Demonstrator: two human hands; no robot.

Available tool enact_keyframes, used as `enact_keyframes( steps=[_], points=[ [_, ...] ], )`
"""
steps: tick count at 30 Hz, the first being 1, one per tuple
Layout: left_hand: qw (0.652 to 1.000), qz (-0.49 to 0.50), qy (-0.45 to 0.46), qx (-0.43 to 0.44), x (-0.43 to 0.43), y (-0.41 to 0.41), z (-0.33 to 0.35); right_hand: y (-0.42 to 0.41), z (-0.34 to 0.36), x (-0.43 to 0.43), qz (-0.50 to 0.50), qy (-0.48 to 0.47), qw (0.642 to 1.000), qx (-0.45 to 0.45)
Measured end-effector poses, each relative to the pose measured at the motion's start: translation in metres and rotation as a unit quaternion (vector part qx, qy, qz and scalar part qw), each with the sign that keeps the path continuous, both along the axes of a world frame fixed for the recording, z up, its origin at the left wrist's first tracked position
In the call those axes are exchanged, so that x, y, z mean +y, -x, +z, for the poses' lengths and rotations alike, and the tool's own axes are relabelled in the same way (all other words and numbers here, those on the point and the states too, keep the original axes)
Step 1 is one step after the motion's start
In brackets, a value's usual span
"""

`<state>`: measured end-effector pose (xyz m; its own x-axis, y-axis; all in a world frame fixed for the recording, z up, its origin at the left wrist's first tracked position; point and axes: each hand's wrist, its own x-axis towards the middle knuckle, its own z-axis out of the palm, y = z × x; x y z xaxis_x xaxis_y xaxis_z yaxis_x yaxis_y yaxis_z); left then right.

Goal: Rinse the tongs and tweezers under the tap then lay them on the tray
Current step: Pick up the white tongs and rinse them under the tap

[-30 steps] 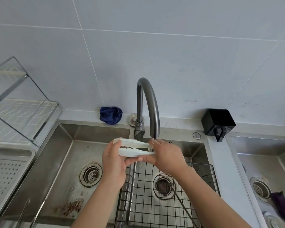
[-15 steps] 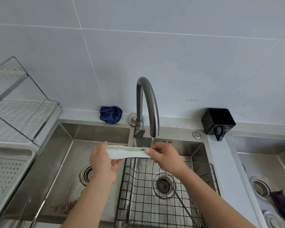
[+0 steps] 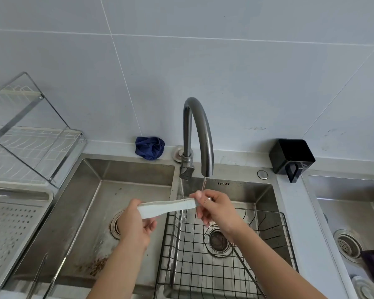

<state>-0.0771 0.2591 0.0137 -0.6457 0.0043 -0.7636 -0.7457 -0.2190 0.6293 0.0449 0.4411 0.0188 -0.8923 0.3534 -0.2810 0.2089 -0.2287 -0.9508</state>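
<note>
Two bare hands hold white tongs (image 3: 166,208) level under a running tap (image 3: 198,134), above the divider of a double steel sink (image 3: 125,169). The left hand (image 3: 136,225) grips one end; the right hand's (image 3: 216,208) fingertips pinch the other.

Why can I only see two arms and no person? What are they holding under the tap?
The camera sits on the person's head and looks down, so you see only their own arms, as if through their eyes. There is just this one view. The left hand and the right hand hold white tongs by their two ends, in a closed grip. A thin stream of water runs from the curved tap onto the right-hand end. Below is a steel sink with a black wire basket in its right basin. A perforated tray waits on the left, and a blue cloth lies behind the sink.
</note>
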Motion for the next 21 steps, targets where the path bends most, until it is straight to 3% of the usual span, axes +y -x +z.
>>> enact_keyframes(
  steps=[3,6,8,10,11,13,18,21],
  points=[
    [0.997,-0.06,-0.044,-0.017,0.02,-0.008,0.0,-0.006,0.002,0.013,-0.083,-0.069,0.992,-0.064],
    [0.99,-0.082,-0.108,-0.033,0.042,-0.012,-0.002,-0.02,0.008,0.033,-0.08,-0.205,0.967,-0.125],
    [0.984,-0.083,-0.153,-0.026,0.055,-0.013,-0.005,-0.03,0.015,0.044,-0.022,-0.36,0.917,-0.17],
    [0.978,-0.088,-0.188,-0.017,0.066,-0.013,-0.008,-0.04,0.021,0.05,0.076,-0.492,0.837,-0.225],
    [0.976,-0.096,-0.195,-0.013,0.072,-0.013,-0.008,-0.043,0.022,0.051,0.115,-0.532,0.805,-0.238],
    [0.976,-0.111,-0.188,-0.006,0.083,-0.013,-0.006,-0.047,0.018,0.048,0.151,-0.571,0.773,-0.23],
    [0.981,-0.127,-0.144,-0.002,0.1,-0.015,0.0,-0.038,0.008,0.034,0.126,-0.595,0.774,-0.177],
    [0.978,-0.121,-0.17,-0.015,0.099,-0.017,0.005,-0.021,0.005,0.02,0.165,-0.589,0.776,-0.154]
  ],
)
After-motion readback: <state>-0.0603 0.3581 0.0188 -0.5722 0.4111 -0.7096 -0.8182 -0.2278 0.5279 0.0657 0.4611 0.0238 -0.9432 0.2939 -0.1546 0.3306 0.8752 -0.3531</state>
